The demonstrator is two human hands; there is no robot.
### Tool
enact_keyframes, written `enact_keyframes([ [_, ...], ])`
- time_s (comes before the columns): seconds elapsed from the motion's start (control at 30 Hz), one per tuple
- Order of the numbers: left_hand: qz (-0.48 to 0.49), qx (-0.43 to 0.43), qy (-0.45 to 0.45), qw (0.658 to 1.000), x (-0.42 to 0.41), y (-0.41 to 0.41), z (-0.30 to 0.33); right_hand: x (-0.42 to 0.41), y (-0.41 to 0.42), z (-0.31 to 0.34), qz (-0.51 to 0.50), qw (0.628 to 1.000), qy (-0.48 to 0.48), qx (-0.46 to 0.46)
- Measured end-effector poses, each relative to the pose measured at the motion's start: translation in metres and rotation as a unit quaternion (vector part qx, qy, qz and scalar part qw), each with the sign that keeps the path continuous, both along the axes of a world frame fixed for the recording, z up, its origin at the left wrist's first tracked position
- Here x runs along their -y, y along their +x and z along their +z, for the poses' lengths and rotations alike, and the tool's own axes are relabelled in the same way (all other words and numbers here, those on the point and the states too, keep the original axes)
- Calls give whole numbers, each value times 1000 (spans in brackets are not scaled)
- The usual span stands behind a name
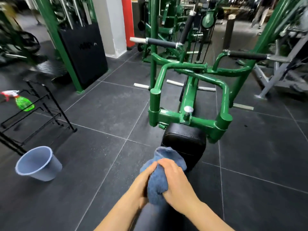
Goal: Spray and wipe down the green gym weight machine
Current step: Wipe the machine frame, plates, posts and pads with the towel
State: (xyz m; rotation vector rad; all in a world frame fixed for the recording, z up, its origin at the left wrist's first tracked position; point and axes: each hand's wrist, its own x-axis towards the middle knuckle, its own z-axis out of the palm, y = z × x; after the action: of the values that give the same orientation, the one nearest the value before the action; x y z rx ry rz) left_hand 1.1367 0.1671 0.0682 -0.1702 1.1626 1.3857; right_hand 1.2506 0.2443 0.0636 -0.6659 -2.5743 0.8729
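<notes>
A green weight machine [190,80] stands ahead of me, its tubular frame ending in a black padded cushion [185,144] near my hands. A blue cloth [158,185] is bunched between both hands low in the middle of the view. My left hand [143,179] grips its left side and my right hand [176,179] wraps round its right side. The cloth's upper fold lies against the cushion's near edge. A green spray bottle [23,102] with a red and white trigger rests on a black wire rack [38,112] at the far left.
A pale blue bucket [38,164] lies tilted on the dark tiled floor at lower left. A black weight-stack cover [85,52] and green posts stand behind the rack. More green machines, a white pillar [115,25] and a grey frame [280,67] fill the back and right.
</notes>
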Motion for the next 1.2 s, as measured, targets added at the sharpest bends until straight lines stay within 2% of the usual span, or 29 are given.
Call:
enact_keyframes([
  [0.07,79,-77,-44,993,-10,-7,27,1,-4,25,6,1000,-11,-14],
  [0.17,170,-164,-63,970,-26,-26,65,-7,-8,62,16,996,76,-37],
  [0.27,205,-251,-36,945,-46,-42,110,-28,-13,89,-34,985,162,-41],
  [0.33,201,-335,-33,920,-60,-56,122,-46,-18,103,-88,981,169,-26],
  [0.43,124,-418,-8,900,-81,-74,123,-74,-29,109,-196,972,132,-14],
  [0.53,-74,-449,30,890,-106,-88,117,-100,-48,105,-299,953,37,41],
  [0.63,-295,-329,71,894,-128,-110,111,-108,-69,95,-366,926,-32,82],
  [0.7,-398,-301,62,864,-141,-125,105,-103,-73,91,-386,917,-26,98],
  [0.83,-419,-288,31,861,-179,-143,85,-108,-72,87,-415,906,-42,65],
  [0.87,-438,-339,13,833,-183,-145,78,-107,-71,89,-411,909,-42,57],
  [0.9,-485,-433,-7,760,-183,-147,71,-107,-69,89,-412,908,-46,53],
  [0.93,-527,-528,-26,665,-178,-151,60,-107,-69,89,-416,906,-58,51],
  [0.97,-547,-588,-41,594,-169,-156,46,-106,-68,90,-420,903,-76,51],
  [1.0,-545,-587,-52,596,-161,-161,32,-107,-67,89,-425,899,-95,51],
  [1.07,-513,-518,-34,683,-156,-167,29,-114,-65,90,-444,887,-121,38],
  [1.13,-448,-497,27,743,-172,-168,54,-118,-69,94,-472,873,-125,10],
  [1.17,-428,-483,67,760,-183,-165,73,-118,-72,96,-487,865,-120,-4],
  [1.2,-437,-469,113,759,-193,-160,96,-117,-76,97,-504,855,-118,-24],
])
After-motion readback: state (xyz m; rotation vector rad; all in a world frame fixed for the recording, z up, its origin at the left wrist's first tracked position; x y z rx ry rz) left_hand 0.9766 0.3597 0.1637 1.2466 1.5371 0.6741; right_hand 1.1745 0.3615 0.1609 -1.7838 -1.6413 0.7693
